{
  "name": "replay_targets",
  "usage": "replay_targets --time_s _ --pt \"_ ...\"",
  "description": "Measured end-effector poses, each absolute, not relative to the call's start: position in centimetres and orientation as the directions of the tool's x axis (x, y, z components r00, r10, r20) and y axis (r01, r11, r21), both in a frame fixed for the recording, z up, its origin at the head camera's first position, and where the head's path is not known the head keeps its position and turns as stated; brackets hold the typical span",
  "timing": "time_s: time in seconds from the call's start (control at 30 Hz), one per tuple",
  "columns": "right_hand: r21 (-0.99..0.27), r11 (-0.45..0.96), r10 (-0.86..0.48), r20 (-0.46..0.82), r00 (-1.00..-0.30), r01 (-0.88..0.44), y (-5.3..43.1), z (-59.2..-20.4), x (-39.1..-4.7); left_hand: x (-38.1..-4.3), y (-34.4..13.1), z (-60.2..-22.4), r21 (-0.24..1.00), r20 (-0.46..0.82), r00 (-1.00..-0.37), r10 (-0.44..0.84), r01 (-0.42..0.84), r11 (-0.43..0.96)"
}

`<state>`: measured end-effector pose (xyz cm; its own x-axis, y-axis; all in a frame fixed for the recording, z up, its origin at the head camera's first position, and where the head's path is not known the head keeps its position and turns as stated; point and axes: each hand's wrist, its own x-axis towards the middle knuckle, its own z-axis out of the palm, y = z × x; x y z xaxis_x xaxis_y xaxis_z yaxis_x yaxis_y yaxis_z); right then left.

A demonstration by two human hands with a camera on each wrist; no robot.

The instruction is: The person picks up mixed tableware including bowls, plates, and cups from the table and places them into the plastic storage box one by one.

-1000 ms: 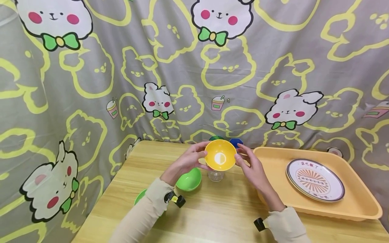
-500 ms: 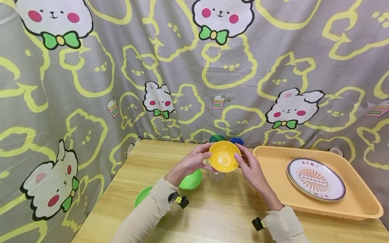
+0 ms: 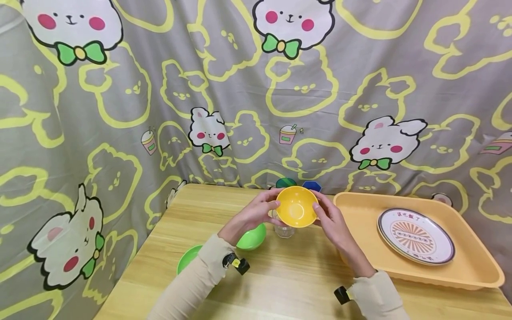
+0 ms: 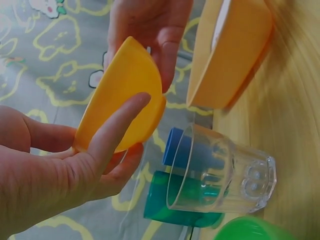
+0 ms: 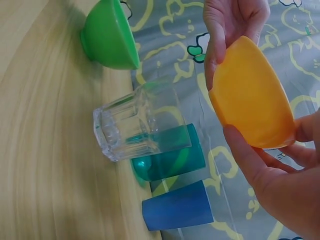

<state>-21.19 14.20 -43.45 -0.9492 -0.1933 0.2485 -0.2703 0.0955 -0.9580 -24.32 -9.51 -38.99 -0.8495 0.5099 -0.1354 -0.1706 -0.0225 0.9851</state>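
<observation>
Both hands hold a small yellow bowl (image 3: pixel 297 205) up above the table, its inside tilted toward the head camera. My left hand (image 3: pixel 256 213) grips its left side, thumb at the rim and fingers against the outer wall. On the opposite side my right hand (image 3: pixel 333 222) pinches the rim the same way. In the left wrist view the bowl (image 4: pixel 125 95) appears edge-on, with a finger lying along its outside. Behind and below it stands a clear glass (image 5: pixel 142 122), partly hidden by the bowl in the head view.
Left of the glass, a green bowl (image 3: pixel 252 238) sits on the wooden table (image 3: pixel 280 284); another green bowl (image 3: pixel 188 258) is partly behind the left sleeve. A teal cup (image 5: pixel 172 157) and a blue cup (image 5: pixel 177 206) stand at the back. Plates (image 3: pixel 416 237) lie in an orange tray (image 3: pixel 360 258) on the right.
Both hands have shifted slightly to the right with the yellow bowl, mostly in the first half second. The teal cup shows more behind it now.
</observation>
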Motion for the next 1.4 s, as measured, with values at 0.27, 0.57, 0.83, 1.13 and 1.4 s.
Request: replay_targets --time_s 0.27,0.57,0.83,1.13,1.4 --pt "-0.971 0.084 -0.201 0.202 -0.959 -0.222 14.6 -42.6 -21.0 -24.1 -9.7 -38.5 0.987 -0.13 -0.833 0.538 -0.16 -0.009" --pt "-0.978 0.118 -0.173 0.152 -0.973 -0.174 15.8 -41.6 -21.0 -24.0 -10.1 -38.3 0.992 -0.129 -0.833 0.538 -0.113 0.063" --pt "-0.969 0.17 -0.134 0.161 -0.978 -0.182 18.0 -41.1 -21.1 -23.9 -11.0 -38.6 0.991 -0.091 -0.847 0.523 -0.027 0.13" --pt "-0.952 0.237 -0.108 0.17 -0.98 -0.191 20.5 -40.2 -21.5 -24.1 -12.8 -39.0 0.981 -0.065 -0.858 0.509 0.038 0.19" --pt "-0.933 0.307 -0.086 0.167 -0.982 -0.185 22.8 -40.1 -21.9 -23.7 -15.2 -38.6 0.969 -0.111 -0.878 0.466 0.009 0.248"
